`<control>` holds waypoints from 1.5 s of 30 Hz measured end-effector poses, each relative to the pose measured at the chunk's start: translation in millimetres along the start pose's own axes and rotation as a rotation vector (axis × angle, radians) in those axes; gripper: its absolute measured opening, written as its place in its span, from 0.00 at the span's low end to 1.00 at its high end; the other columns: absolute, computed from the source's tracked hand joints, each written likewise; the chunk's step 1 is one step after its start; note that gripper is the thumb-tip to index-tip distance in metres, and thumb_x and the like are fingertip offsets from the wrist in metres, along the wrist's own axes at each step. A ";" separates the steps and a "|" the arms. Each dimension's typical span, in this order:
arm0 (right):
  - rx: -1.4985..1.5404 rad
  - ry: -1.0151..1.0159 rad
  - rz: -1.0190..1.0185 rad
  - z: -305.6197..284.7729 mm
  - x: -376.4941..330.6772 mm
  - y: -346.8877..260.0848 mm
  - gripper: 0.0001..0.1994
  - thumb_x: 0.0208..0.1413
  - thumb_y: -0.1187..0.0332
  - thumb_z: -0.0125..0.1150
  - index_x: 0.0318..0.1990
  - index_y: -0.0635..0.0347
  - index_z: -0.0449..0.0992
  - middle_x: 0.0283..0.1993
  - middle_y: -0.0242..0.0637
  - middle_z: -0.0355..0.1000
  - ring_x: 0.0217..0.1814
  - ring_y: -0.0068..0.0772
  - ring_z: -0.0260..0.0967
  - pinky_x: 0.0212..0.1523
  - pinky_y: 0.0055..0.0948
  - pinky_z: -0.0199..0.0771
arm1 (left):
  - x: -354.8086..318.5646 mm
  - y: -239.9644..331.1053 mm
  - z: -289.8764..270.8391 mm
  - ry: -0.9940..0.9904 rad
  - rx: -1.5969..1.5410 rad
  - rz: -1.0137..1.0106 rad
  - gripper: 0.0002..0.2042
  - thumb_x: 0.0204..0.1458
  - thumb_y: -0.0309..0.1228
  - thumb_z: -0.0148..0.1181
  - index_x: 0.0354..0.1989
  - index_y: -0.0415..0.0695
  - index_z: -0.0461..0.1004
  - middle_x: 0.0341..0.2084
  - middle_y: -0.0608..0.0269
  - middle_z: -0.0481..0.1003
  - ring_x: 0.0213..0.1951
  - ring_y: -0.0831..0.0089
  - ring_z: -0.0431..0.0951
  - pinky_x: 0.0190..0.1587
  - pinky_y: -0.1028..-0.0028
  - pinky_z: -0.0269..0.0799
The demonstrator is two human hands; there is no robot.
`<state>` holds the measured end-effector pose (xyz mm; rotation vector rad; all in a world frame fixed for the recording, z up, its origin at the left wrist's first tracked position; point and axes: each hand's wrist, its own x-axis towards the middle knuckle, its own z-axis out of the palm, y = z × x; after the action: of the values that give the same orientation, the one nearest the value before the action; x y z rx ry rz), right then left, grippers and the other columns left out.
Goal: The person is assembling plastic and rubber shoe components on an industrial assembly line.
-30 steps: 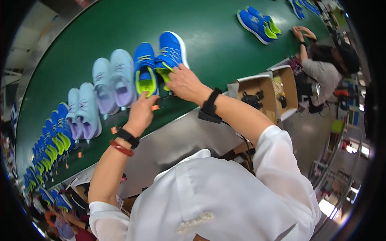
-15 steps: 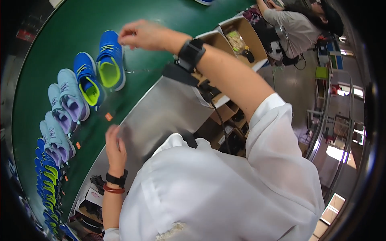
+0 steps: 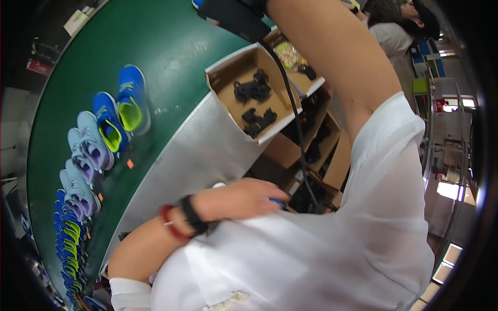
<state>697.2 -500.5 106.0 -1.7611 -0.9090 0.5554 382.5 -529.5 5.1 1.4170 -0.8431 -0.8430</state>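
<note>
Whether the left hand [image 3: 241, 199] gripped anything was unclear, the right hand unseen; blue shoes [image 3: 129, 89] stood near the table's [image 3: 166, 72] edge.

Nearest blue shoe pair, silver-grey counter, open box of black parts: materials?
Blue shoe pair with lime-green linings: probably matte fabric uppers, given their shine-free look; blur hides any weave.
Smooth silver-grey counter: likely satin sheet metal, from its soft, smeared reflections.
Open brown-and-white box: apparently matte cardboard, thin brown walls and pale outer faces.
</note>
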 end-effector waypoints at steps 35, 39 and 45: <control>0.093 -0.042 -0.268 14.0 4.4 -97.5 0.06 0.50 0.70 0.56 0.29 0.61 0.77 0.22 0.31 0.76 0.23 0.22 0.73 0.29 0.25 0.73 | 128.0 48.3 2.0 -0.551 0.179 0.174 0.20 0.53 0.35 0.52 0.54 0.39 0.68 0.49 0.45 0.71 0.51 0.56 0.71 0.55 0.66 0.64; 0.117 -0.066 -0.294 22.1 7.1 -101.6 0.05 0.50 0.71 0.55 0.29 0.61 0.77 0.22 0.32 0.75 0.23 0.22 0.73 0.27 0.25 0.73 | 133.2 43.3 12.2 -0.507 0.146 0.191 0.20 0.53 0.34 0.52 0.54 0.39 0.68 0.49 0.45 0.71 0.52 0.56 0.71 0.55 0.66 0.64; 0.170 -0.088 -0.286 32.7 2.4 -99.3 0.06 0.52 0.70 0.56 0.31 0.62 0.76 0.24 0.32 0.75 0.24 0.21 0.72 0.28 0.22 0.72 | 103.4 17.4 27.3 -0.475 0.088 0.230 0.21 0.53 0.34 0.52 0.54 0.39 0.68 0.50 0.45 0.71 0.52 0.56 0.70 0.55 0.66 0.64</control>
<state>643.4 -461.6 186.7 -1.4326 -1.1195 0.5096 406.9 -633.7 21.4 1.1783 -1.3900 -0.9885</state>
